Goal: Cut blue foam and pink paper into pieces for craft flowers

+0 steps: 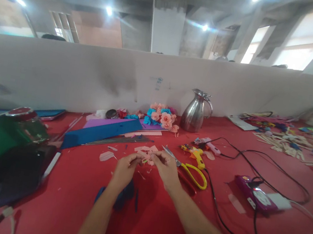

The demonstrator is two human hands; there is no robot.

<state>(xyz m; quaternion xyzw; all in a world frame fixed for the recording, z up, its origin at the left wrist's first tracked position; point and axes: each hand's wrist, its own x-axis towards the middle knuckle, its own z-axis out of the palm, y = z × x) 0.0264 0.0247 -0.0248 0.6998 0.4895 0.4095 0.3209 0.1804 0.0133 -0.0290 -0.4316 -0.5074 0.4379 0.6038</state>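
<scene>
My left hand (124, 169) and my right hand (166, 169) meet above the red table, fingertips pinched close together. Between them is a small piece of pink paper (147, 156), partly covered by the fingers; pink scraps behind it make its outline hard to separate. A bit of yellow-green shows just under it. Loose pink paper petals (106, 156) lie to the left of my left hand. Scissors with yellow handles (194, 176) rest open-bladed beside my right hand. Beyond them lies a yellow glue gun (197, 155). Dark blue paper scraps (124, 198) lie below my left wrist.
A bunch of pink and blue paper flowers (163, 117) sits near the white partition (97, 80), beside a steel jug (195, 113). Black cables run right to a purple power strip (257, 196). Blue paper (100, 132), a glass jar (28, 126) and a black bag-like item (26, 175) are left.
</scene>
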